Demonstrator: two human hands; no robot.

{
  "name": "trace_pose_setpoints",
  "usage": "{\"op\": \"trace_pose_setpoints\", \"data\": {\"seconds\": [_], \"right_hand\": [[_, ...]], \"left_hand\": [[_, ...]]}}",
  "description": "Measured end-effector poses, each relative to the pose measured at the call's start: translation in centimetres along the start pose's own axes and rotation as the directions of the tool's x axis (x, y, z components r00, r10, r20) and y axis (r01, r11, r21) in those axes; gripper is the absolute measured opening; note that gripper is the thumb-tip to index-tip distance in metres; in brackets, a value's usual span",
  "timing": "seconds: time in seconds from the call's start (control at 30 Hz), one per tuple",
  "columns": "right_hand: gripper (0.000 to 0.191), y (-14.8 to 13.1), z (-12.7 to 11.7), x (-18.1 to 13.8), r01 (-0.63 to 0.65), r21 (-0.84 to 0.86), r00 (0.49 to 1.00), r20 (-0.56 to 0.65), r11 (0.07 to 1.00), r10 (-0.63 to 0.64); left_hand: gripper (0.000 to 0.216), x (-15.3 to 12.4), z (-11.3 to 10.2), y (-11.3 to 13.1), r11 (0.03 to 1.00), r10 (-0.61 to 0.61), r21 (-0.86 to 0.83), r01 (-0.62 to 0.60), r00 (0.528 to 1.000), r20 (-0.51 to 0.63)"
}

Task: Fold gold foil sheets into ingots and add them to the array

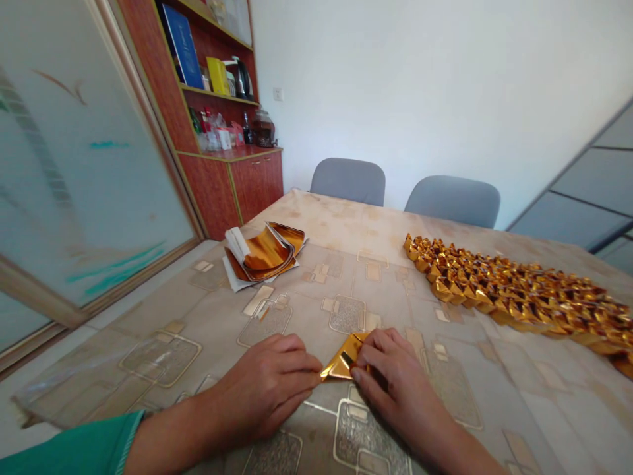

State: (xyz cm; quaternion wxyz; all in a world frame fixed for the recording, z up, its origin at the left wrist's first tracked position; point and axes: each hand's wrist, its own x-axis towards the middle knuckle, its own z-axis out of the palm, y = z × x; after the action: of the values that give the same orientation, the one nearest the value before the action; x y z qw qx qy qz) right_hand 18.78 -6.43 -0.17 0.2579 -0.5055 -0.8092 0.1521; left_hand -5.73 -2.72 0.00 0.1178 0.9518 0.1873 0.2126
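Observation:
A partly folded sheet of gold foil paper (341, 361) lies on the table in front of me, with a pointed corner toward the left. My left hand (271, 379) rests on the tablecloth, its fingers closed together at that left point. Over the paper's right end, my right hand (390, 373) pinches it with thumb and fingers and covers that part. Farther off to the left is a loose stack of gold foil sheets (270, 254), curled up, with white edges showing. Many folded gold foil pieces (514, 284) sit in packed rows on the right.
A patterned cloth covers the table (316, 307). Two grey chairs (349, 178) stand along its far side, by the white wall. A reddish wooden cabinet (257, 181) with shelves of household items is at the back left, near a frosted glass door (89, 145).

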Motion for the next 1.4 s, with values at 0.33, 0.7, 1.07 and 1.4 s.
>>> {"op": "trace_pose_setpoints", "data": {"seconds": [0.33, 0.7, 1.07, 1.4], "right_hand": [[0.017, 0.3, 1.1, 0.2, -0.006, -0.077, 0.999, -0.039, 0.997, 0.003], [0.019, 0.3, 1.5, 0.1, -0.066, -0.111, 0.997, -0.046, 0.992, 0.061], [0.014, 0.5, 1.7, 0.2, -0.048, -0.177, 0.999, -0.021, 0.983, 0.045], [0.02, 0.5, 2.0, -0.1, -0.075, -0.189, 0.996, -0.054, 0.979, 0.066]], "left_hand": [[0.031, 0.2, 0.3, 0.7, 0.992, 0.019, 0.124, -0.016, 1.0, -0.023], [0.021, 0.5, 1.0, 1.3, 0.99, 0.023, 0.136, -0.031, 0.998, 0.06], [0.018, 0.4, 1.0, 1.4, 0.988, 0.002, 0.153, -0.008, 0.999, 0.041], [0.01, 0.7, 1.0, 1.4, 0.986, 0.003, 0.167, -0.016, 0.997, 0.078]]}}
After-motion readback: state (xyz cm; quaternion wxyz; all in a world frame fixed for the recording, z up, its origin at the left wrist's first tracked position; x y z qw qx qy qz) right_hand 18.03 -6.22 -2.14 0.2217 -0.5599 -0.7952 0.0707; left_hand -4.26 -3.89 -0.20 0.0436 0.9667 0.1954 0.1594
